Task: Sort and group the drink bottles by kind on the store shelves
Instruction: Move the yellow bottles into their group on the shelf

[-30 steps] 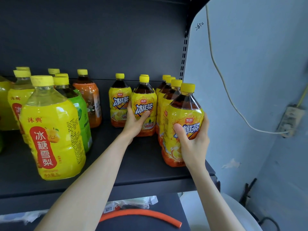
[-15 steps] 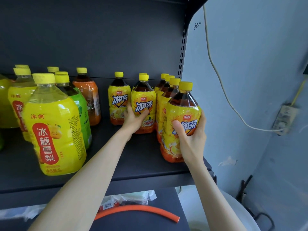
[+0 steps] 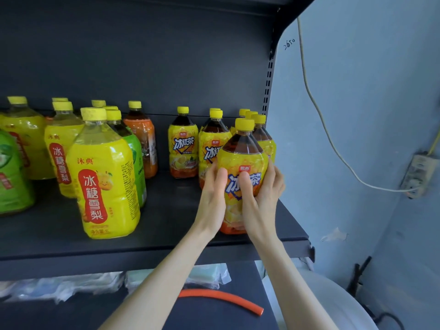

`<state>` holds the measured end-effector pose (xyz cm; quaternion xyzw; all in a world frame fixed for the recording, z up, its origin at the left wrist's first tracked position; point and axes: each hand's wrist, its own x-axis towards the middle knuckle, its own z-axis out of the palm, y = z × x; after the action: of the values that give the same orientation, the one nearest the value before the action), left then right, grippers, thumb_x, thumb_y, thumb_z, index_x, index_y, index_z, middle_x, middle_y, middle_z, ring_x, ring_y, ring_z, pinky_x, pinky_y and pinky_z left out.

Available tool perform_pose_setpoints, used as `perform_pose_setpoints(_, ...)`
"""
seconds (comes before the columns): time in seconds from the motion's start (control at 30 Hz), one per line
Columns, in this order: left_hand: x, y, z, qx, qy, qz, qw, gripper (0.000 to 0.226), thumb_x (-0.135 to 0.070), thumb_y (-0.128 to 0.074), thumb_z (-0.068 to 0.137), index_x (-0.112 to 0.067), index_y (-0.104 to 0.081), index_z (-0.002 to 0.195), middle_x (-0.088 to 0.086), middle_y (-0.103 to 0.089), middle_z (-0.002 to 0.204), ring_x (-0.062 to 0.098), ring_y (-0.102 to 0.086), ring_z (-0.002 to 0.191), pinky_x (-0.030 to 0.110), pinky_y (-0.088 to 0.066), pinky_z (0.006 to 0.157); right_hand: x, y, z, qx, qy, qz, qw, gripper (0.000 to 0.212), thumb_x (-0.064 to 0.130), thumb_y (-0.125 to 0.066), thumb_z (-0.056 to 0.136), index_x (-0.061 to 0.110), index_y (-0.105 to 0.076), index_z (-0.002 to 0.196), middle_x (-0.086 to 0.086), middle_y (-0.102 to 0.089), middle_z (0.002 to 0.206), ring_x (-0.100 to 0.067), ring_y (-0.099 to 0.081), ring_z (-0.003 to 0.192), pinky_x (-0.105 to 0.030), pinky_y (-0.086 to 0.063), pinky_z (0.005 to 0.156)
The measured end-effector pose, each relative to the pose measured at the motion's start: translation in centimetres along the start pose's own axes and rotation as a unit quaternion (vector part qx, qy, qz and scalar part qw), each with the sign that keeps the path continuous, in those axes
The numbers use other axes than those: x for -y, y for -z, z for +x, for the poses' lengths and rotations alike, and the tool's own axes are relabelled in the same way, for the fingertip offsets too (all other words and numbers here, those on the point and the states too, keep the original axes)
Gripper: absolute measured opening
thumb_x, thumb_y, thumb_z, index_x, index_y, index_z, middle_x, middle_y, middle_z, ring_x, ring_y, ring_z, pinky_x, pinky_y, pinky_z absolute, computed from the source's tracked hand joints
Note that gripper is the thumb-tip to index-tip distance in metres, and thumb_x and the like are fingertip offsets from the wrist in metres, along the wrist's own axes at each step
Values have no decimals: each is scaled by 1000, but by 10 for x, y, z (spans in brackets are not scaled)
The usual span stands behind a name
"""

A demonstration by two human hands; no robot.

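Note:
An iced-tea bottle (image 3: 242, 160) with a yellow cap and yellow label stands at the front right of the dark shelf (image 3: 166, 225). My left hand (image 3: 212, 196) presses its left side and my right hand (image 3: 262, 198) wraps its right side. Behind it stands a row of the same iced-tea bottles (image 3: 262, 136); two more iced-tea bottles (image 3: 182, 144) stand to the left. A big yellow pear-drink bottle (image 3: 104, 172) stands front left, with others like it (image 3: 59, 151) behind. An orange-labelled bottle (image 3: 140, 139) and green-labelled bottles (image 3: 12, 177) are there too.
The shelf ends at a slotted upright (image 3: 267, 79) beside a blue wall (image 3: 357, 115) with a hanging cable (image 3: 321, 110) and a socket (image 3: 419, 172). On the lower shelf lie an orange hose piece (image 3: 221, 297) and plastic-wrapped packs (image 3: 71, 284). A white bin (image 3: 333, 298) stands below right.
My left hand has let go of the middle iced-tea bottle and moved right onto the front bottle. My right hand keeps its grip. The view has shifted, so more of the left bottles show.

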<state>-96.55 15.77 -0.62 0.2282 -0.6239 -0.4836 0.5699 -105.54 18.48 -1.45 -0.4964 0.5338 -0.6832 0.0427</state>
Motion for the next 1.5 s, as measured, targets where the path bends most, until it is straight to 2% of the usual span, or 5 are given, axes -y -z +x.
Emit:
perform_pose_setpoints(0.27,7,18,11,-41,-47,59,996,60,-48,-52,82,-23,-38,135,-13,-57,121,-8,-58,106,12,-49,78,-9,6,33,16,-37,-1,999,72,64,-33,88,36,-19,152,12,-1,162,-4,-2,147,-41,-5,121)
perform_pose_setpoints(0.5,13,44,36,-29,11,104,994,64,-55,-48,82,-33,-32,140,-3,-46,138,11,-49,125,36,-48,99,-31,8,73,80,-106,95,986,101,58,-59,81,24,1,155,-1,-19,162,-17,-26,146,-47,-27,118)
perform_pose_setpoints(0.6,13,46,42,-20,36,74,996,81,-53,-56,80,-35,-17,148,-11,-45,138,-1,-52,118,16,-52,80,-42,6,79,88,-106,90,986,93,49,-67,83,27,-11,154,-2,-45,148,-19,-49,131,-50,-43,107)
perform_pose_setpoints(0.93,27,34,63,-51,32,103,993,82,-39,-74,74,-27,-31,142,-20,-58,116,-17,-57,95,4,-48,66,-65,2,84,52,-51,79,994,55,37,-68,88,24,-43,135,20,-65,106,8,-65,91,-11,-52,71)
perform_pose_setpoints(1.5,40,30,69,-101,52,116,987,73,-37,-80,72,-20,-41,131,-6,-63,116,8,-60,106,34,-51,89,-70,0,85,64,-51,65,995,58,41,-65,88,25,-38,136,29,-63,101,12,-63,92,-10,-51,73)
